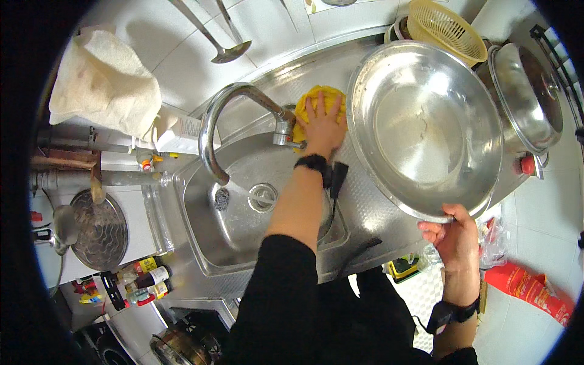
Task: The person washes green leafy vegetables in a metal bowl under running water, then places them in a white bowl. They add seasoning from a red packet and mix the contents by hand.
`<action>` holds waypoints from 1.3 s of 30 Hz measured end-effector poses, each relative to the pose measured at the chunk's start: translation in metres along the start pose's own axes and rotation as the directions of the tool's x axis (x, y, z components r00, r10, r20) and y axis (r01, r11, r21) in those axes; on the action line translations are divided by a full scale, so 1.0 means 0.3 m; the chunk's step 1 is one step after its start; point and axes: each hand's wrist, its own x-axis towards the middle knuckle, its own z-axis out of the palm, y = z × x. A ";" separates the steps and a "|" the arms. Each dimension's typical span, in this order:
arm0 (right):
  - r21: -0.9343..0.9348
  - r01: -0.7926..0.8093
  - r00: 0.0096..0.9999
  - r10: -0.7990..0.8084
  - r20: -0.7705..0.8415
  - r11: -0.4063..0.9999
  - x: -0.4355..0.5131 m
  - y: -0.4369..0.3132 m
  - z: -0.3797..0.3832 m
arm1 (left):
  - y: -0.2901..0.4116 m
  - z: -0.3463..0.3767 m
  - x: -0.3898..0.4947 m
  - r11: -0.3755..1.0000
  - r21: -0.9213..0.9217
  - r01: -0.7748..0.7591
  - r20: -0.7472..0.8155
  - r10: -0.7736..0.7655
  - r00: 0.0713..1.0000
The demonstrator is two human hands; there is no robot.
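Note:
My left hand (322,125) lies flat with fingers spread on a yellow cloth (326,91), just behind the tap's base on the steel sink counter. At the near rim of a large round stainless steel basin (419,123), my right hand (454,232) grips with the thumb at the rim and the fingers bent below. A little clear liquid seems to lie in the basin. Water runs from the curved chrome faucet (214,114) into the sink bowl (232,242), towards the drain strainer (262,194). My left forearm crosses over the bowl and hides part of it.
A steel wool scourer (221,199) rests in the sink. Right of the basin stand a lidded steel pot (520,96) and a yellow plastic colander (447,32). A ladle (232,52) hangs at the wall. Sauce bottles (148,278) and a round metal lid (99,232) are at the left.

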 end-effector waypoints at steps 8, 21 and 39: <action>-0.018 -0.014 0.996 0.015 0.082 1.000 0.076 -0.016 -0.008 | 0.113 0.076 -0.076 0.989 0.148 -0.008 -0.074 0.019 0.997; -0.201 -0.132 0.949 0.182 0.257 0.971 0.400 0.152 0.225 | -0.048 -0.027 -1.165 0.917 -0.238 -0.319 0.062 0.342 0.937; -0.070 -0.150 0.958 0.163 0.236 0.986 0.338 0.429 0.155 | -1.098 -0.247 -1.725 0.813 0.272 0.514 -0.098 -0.509 0.855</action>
